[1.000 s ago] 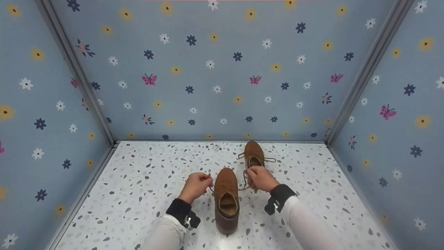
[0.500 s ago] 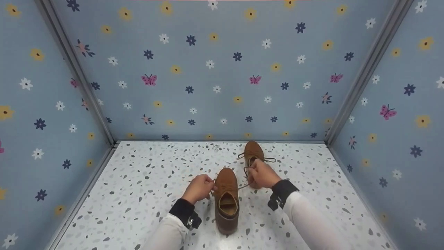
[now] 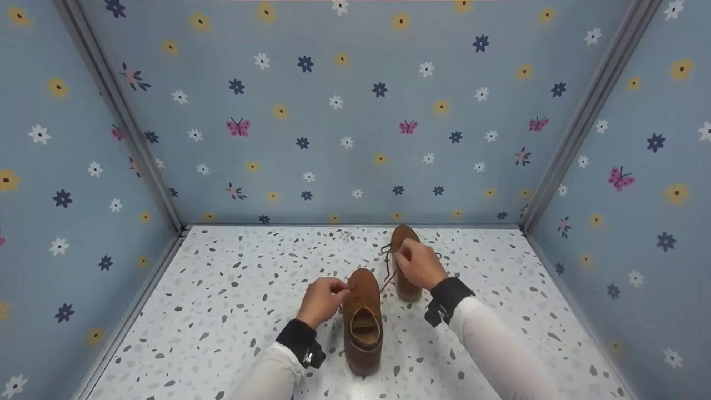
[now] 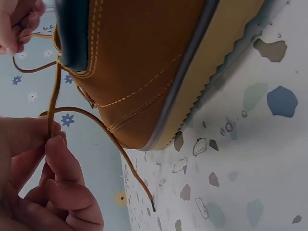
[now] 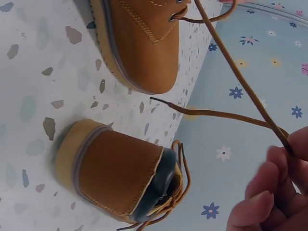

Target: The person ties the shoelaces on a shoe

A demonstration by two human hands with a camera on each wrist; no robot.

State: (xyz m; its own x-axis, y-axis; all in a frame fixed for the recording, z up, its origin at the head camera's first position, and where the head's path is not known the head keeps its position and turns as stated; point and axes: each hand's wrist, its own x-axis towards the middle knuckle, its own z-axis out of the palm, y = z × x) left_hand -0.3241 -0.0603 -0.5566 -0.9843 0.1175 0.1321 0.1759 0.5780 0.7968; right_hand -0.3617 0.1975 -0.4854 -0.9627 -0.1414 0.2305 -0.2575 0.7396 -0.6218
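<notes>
A brown lace-up ankle boot (image 3: pixel 364 355) stands upright on the floor, toe pointing away from me. My left hand (image 3: pixel 323 300) is at its left side, and in the left wrist view thumb and finger pinch one end of its shoelace (image 4: pixel 56 96), the tipped end hanging free. To the right, my right hand (image 3: pixel 422 264) pinches the other lace end (image 5: pixel 240 79), drawn up and away from the boot. The second matching boot (image 3: pixel 409 290) stands farther back, partly hidden in the head view by my right hand; its laces (image 5: pixel 178 195) are looped at the top.
White speckled terrazzo floor (image 3: pixel 250 261) lies under both boots. A blue flowered panel (image 3: pixel 333 133) rises behind the far boot's toe, with similar side panels joined by grey metal strips (image 3: pixel 133 133).
My right hand has moved forward and up, over the far boot, pulling its lace end along. The left hand has shifted slightly right, close to the near boot's lacing.
</notes>
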